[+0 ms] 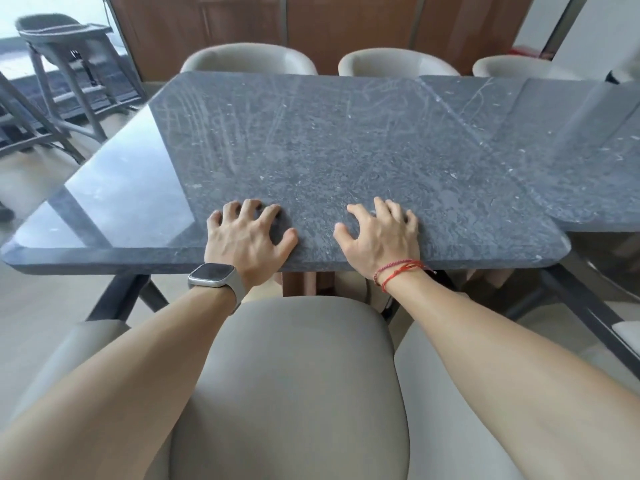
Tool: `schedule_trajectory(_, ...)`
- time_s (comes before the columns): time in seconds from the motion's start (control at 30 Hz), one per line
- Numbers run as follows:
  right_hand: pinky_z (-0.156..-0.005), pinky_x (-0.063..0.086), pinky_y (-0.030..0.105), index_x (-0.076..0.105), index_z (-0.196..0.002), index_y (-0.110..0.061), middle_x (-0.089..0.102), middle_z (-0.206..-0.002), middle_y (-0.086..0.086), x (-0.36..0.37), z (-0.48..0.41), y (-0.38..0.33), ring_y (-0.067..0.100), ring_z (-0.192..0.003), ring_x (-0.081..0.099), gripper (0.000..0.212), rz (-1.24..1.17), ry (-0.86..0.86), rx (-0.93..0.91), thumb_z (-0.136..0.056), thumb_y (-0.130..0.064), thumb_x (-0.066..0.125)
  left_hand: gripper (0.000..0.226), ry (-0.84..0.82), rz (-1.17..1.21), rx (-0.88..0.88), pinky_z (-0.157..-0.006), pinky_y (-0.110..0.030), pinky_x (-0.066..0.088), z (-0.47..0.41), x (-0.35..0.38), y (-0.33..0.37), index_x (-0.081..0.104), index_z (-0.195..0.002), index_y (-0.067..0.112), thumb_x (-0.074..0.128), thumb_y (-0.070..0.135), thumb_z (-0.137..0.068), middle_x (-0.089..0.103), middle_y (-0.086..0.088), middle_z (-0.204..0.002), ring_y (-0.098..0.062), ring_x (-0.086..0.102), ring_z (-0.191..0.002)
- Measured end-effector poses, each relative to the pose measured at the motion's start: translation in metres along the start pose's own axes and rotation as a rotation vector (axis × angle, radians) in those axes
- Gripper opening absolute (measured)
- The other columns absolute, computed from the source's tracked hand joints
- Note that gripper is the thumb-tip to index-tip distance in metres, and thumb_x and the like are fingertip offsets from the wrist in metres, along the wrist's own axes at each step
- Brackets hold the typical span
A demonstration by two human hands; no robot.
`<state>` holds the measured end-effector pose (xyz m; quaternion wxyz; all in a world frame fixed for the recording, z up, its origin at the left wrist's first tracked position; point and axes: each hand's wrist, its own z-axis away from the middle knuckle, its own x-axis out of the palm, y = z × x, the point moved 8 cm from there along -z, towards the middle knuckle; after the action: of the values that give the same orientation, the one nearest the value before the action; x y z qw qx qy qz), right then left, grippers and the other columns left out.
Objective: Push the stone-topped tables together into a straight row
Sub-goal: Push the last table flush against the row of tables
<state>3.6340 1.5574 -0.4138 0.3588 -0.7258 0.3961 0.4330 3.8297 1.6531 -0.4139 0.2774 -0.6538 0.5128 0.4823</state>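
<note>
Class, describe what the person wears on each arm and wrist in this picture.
Both arms are bare, with no sleeves. Behind the left hand sits a smartwatch with a silver case, dark screen and grey band. Behind the right hand are thin red string bracelets.

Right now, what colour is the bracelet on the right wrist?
Red: a thin cord bracelet, clearest in the head view.

second table (588, 150): cut by right edge | high chair (65, 39): blurred (far left)

Left hand (247, 239) and right hand (381, 237) rest on the near table (311, 133); second table (571, 150) lies to its right.
</note>
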Motion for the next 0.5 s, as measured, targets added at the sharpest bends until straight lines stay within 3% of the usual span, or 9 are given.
schedule_trajectory(0.5,-0.108,0.030,0.056,0.066,-0.124,-0.034,0.060,-0.134,0.013,-0.0026,-0.0036,-0.0014,0.031,-0.130,0.046,0.061,-0.011,0.015,-0.008,-0.081,-0.063,0.032,0.062,-0.040,-0.026,-0.010,-0.111,-0.051,0.030,-0.0040,-0.0002,-0.0016,0.057,-0.132,0.038,0.029,0.072,-0.089,0.055,0.003,-0.141,-0.030,0.044,-0.133)
